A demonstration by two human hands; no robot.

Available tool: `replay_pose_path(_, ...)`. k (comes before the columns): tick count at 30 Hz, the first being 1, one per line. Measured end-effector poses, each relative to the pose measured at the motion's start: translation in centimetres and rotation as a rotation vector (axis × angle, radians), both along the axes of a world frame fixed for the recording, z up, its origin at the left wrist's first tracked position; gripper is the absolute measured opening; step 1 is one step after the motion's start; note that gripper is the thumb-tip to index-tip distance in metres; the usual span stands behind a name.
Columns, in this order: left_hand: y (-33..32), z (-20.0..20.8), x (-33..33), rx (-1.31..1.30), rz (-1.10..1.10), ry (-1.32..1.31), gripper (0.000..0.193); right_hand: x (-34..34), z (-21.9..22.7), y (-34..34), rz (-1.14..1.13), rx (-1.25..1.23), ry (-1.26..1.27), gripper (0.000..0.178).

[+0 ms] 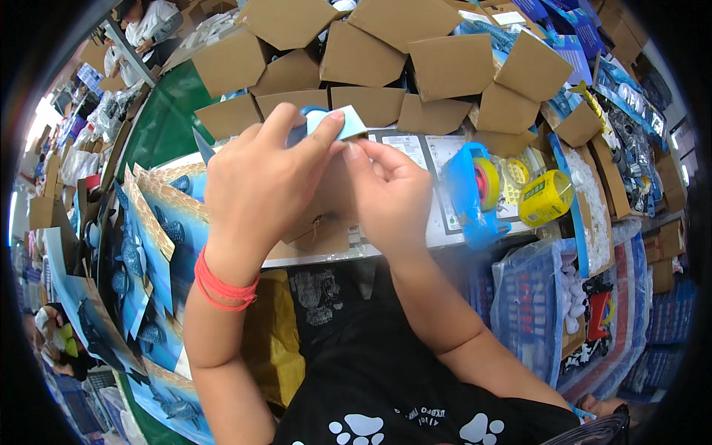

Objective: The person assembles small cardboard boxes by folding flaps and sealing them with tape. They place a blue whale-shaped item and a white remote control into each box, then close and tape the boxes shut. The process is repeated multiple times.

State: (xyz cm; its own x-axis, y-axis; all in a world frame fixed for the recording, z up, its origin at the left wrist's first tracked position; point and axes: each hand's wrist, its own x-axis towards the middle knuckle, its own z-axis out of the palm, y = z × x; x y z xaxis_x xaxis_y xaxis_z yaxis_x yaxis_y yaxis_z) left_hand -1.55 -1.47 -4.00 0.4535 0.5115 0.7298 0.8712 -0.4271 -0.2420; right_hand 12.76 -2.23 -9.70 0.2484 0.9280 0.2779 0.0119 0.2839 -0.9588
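Note:
My left hand [256, 182], with a red band round its wrist, is closed on a small pale blue and white card-like piece [353, 124] above the table. A curved blue edge [314, 110] shows beside that piece, partly hidden by my fingers; its kind is unclear. My right hand [394, 196] is pinched with thumb and fingertips against my left fingertips, just under the piece. Whatever it grips there is too small or hidden to name. Beneath my hands lies a brown cardboard piece [315, 236] on the table.
Open cardboard boxes [363, 55] line the table's far side. A blue tape dispenser [466, 196] and a yellow jar [546, 198] stand to the right, before blue crates [530, 293]. Printed cards with blue sea-animal figures [174, 230] stand at the left. Another person [152, 30] is at far left.

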Motion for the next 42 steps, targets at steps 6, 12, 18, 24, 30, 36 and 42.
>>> replay_pose_path(6, 1.7, -1.2, -1.0, 0.191, -0.052, 0.057, 0.032, 2.7, -0.6, -0.3, 0.319, -0.2, -0.206, 0.017)
replay_pose_path(12, 2.2, -0.9, -0.5, 0.203, -0.052, 0.061, 0.037, 3.8, 2.0, 3.2, -0.085, 0.702, -0.605, 0.035)
replay_pose_path(18, 1.4, -1.1, -0.4, 0.178, 0.039, -0.069, 0.033, 2.1, 1.3, 6.6, -0.134, 0.869, -0.86, 0.029)
replay_pose_path(24, -4.5, -7.6, -5.6, 0.175, 0.143, -0.513, 0.048, 5.6, 1.4, 10.8, -0.264, 0.888, -0.967, 0.03)
replay_pose_path(30, -8.9, -25.0, -5.2, -0.58, 0.132, -1.353, 0.092, 6.1, 0.4, 11.8, -0.328, 0.738, -0.734, 0.024)
replay_pose_path(36, -6.4, -19.7, -5.4, -0.506, -0.202, -1.567, 0.128, 7.6, -0.8, 10.7, -0.244, 0.712, -0.453, 0.028)
replay_pose_path(42, -3.9, -13.0, -13.3, -0.515, -0.31, -1.557, 0.096, 9.8, -0.8, 8.1, -0.189, 0.633, -0.375, 0.037)
